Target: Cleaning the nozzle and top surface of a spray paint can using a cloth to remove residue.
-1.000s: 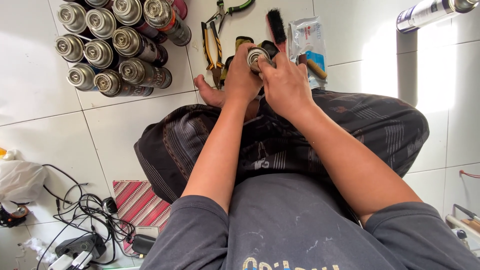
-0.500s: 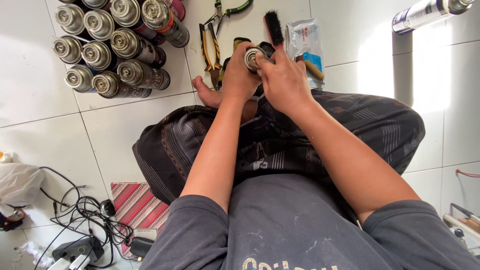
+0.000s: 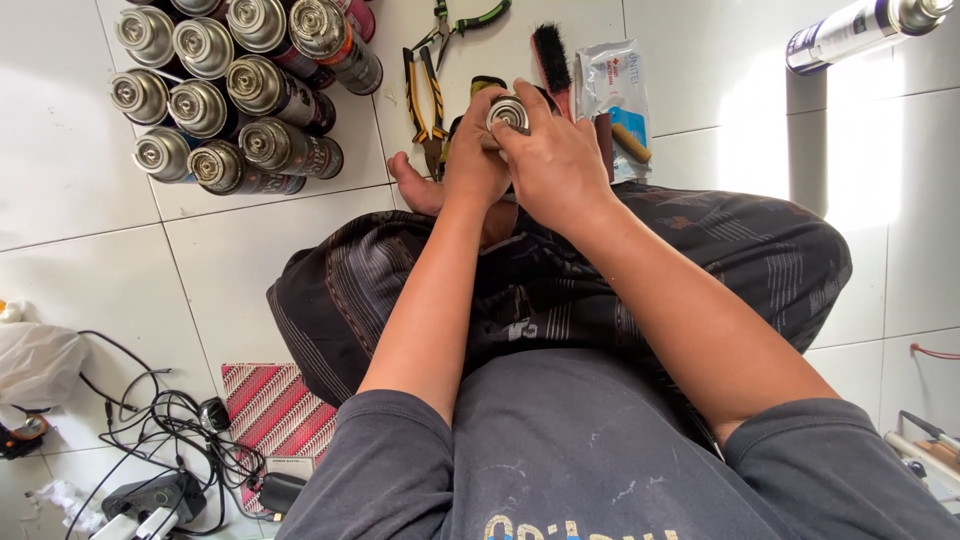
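I sit cross-legged on a white tiled floor. My left hand [image 3: 476, 155] grips the body of a metal gas canister [image 3: 508, 112] held upright in front of my knees, its round silver top facing me. My right hand [image 3: 553, 165] closes over the canister's right side, with fingertips on the rim of its top. Most of the canister body is hidden by both hands.
A cluster of several similar canisters [image 3: 230, 95] stands at the upper left. Yellow-handled pliers [image 3: 422, 95], green-handled pliers [image 3: 465, 20], a black brush [image 3: 551, 57] and a white packet [image 3: 613, 75] lie beyond my hands. Another canister [image 3: 860, 30] lies top right. Cables [image 3: 165, 430] and a striped pouch [image 3: 280, 410] lie lower left.
My right hand's fingers have shifted from the top's right edge further over its rim; the canister stays gripped in my left hand, almost in place.
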